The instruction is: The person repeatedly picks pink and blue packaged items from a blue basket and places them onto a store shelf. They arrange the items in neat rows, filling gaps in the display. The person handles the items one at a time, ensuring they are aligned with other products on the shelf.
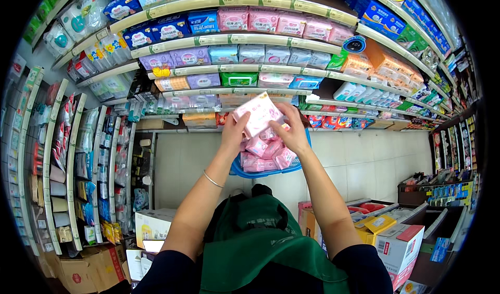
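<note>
A pink-and-white plastic-wrapped pack (pixel 258 114) is held up, slightly tilted, between my two hands. My left hand (pixel 235 128) grips its left edge with the thumb on the face. On the opposite side, my right hand (pixel 291 128) holds it with thumb and curled fingers. Just below the hands, a blue plastic basket (pixel 269 174) stands over the tiled floor, with several small pink packs (pixel 269 149) piled inside it. The pack and my hands hide the basket's far part.
Ahead rise shelves of tissue packs (pixel 230 19) behind price rails (pixel 234 39). More stocked shelving (pixel 80 157) lines the left. Detergent packs (pixel 336 121) sit low ahead. Cardboard boxes stand at the lower left (pixel 86 266) and lower right (pixel 398 247). Light floor tiles (pixel 351 157) show beside the basket.
</note>
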Available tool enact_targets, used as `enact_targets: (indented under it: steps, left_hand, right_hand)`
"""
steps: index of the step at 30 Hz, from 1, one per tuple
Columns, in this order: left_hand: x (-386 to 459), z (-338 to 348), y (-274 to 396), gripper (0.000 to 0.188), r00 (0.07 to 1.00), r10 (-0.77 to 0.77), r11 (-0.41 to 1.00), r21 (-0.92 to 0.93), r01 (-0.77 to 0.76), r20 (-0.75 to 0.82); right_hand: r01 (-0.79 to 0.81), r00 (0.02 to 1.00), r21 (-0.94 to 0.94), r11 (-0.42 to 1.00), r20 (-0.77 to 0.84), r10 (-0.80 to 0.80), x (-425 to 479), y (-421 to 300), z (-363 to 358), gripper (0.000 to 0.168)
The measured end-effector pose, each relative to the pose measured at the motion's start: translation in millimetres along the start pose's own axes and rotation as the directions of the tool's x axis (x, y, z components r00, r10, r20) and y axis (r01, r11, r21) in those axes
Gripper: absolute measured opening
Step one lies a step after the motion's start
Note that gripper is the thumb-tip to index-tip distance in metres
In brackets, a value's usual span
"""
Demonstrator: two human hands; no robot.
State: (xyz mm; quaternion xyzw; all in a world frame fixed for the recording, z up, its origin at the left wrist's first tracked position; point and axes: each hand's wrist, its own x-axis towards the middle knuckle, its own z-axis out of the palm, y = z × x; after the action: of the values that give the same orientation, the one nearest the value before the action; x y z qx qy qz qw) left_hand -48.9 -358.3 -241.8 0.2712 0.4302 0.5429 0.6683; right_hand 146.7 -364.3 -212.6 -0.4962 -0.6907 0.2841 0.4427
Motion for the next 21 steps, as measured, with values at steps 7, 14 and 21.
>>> enact_targets:
  steps: [7, 14, 21]
  left_hand:
    - [-15, 26, 74, 0.062, 0.928, -0.245, 0.968, 0.124, 0.218, 0.280]
    - [-2, 23, 69, 0.070, 0.970, -0.055, 0.975, 0.223, 0.001, 0.237]
    - [6, 28, 74, 0.057, 0.958, 0.011, 0.998, 0.060, -0.030, 0.286]
  right_hand:
    - [-0.234, 0.939, 0.544, 0.806, 0.342, 0.042, 22, -53, -26, 0.080]
    - [-0.428, 0.901, 0.593, 0.682, 0.228, 0.368, 33, -36, -11, 0.055]
    - [-0.421, 0.906, 0.583, 0.695, 0.242, 0.346, 43, -47, -13, 0.051]
